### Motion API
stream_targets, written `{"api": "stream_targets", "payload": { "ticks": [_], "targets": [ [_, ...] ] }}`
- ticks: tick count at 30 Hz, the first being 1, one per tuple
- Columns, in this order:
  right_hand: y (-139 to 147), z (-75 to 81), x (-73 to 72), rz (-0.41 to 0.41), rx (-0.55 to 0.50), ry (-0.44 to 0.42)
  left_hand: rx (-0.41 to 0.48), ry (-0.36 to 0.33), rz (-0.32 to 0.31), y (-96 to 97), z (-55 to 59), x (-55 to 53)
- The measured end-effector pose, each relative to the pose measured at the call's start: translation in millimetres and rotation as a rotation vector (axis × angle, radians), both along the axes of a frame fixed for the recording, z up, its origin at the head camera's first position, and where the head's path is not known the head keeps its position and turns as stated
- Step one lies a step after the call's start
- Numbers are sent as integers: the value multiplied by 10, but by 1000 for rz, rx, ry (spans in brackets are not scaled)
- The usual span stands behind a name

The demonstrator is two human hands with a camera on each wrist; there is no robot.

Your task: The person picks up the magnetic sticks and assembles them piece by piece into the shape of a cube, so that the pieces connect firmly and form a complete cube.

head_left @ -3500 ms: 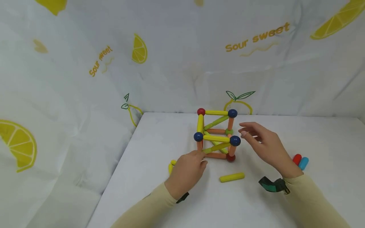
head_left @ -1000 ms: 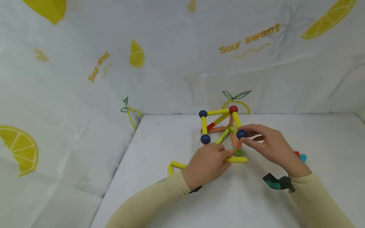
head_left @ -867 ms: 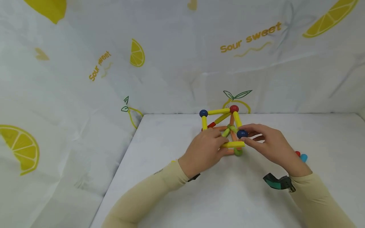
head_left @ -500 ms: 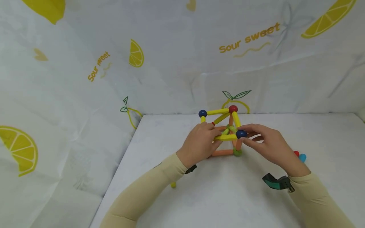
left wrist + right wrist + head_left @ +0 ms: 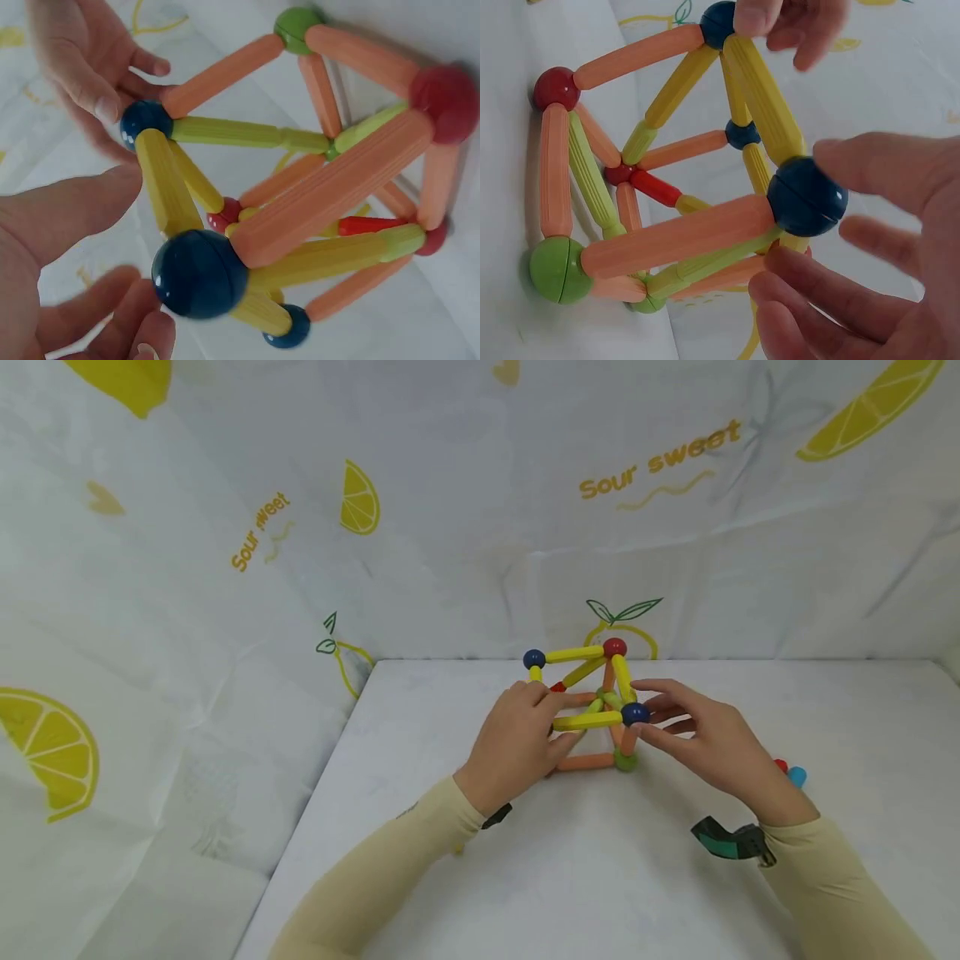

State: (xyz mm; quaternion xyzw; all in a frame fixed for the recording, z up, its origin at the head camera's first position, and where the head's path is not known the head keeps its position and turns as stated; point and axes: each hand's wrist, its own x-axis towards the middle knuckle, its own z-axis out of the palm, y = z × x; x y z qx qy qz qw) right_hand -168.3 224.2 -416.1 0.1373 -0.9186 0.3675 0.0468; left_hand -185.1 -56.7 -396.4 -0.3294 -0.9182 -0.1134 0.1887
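A cube-like frame of magnetic rods and balls stands on the white table, with peach rods (image 5: 679, 234) as uprights and base and yellow rods around the top. My right hand (image 5: 701, 739) holds the near right blue ball (image 5: 810, 196), thumb and fingers bent about it. A yellow rod (image 5: 588, 721) runs from that ball to the near left blue ball (image 5: 199, 274). My left hand (image 5: 510, 747) surrounds this left corner with thumb and fingers spread apart, hiding the ball in the head view. At the far right top corner is a red ball (image 5: 615, 647).
To the right, partly behind the right wrist, lie a red rod (image 5: 781, 766) and a blue rod (image 5: 798, 776). The end of a yellow piece (image 5: 458, 848) shows under the left sleeve. A white backdrop with lemon prints (image 5: 360, 497) rises behind the table.
The frame has turned since the oldest view. My left hand lifted a yellow rod from the table into the front top gap, then spread its fingers. My right hand moved onto the blue ball.
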Motion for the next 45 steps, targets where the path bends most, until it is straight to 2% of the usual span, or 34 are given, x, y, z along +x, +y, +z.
{"api": "stream_targets", "payload": {
  "ticks": [2,4,6,8,9,11,13,17,24,30,33,36,39,42,45],
  "targets": [
    [28,-29,-7,-1,-10,-33,111,-83,60,-140,-75,106],
    [68,-80,-32,-10,-18,-76,226,-238,145,-263,-163,199],
    [106,-160,-75,-21,-5,-131,293,-416,235,-334,-279,215],
    [134,-271,-120,-28,27,-205,303,-578,309,-346,-403,162],
    [134,-333,-141,-24,43,-247,286,-639,325,-337,-468,116],
    [108,-451,-172,-10,68,-326,242,-721,324,-301,-595,9],
    [62,-544,-185,1,77,-377,214,-765,293,-267,-689,-81],
    [-46,-604,-170,-1,80,-401,203,-807,233,-252,-774,-183],
    [-161,-556,-98,26,97,-389,142,-800,208,-335,-736,-316],
    [-234,-558,-64,33,90,-349,108,-804,210,-376,-715,-448],
    [-248,-559,-46,28,95,-335,75,-794,183,-433,-720,-487],
    [-195,-567,-5,19,112,-308,32,-766,136,-593,-699,-481],
    [-33,-563,59,-19,149,-263,-13,-740,98,-836,-637,-429],
    [235,-538,127,-80,194,-210,-35,-756,71,-1070,-573,-354],
    [542,-507,166,-139,243,-172,-55,-778,52,-1227,-542,-276]
  ]
}}
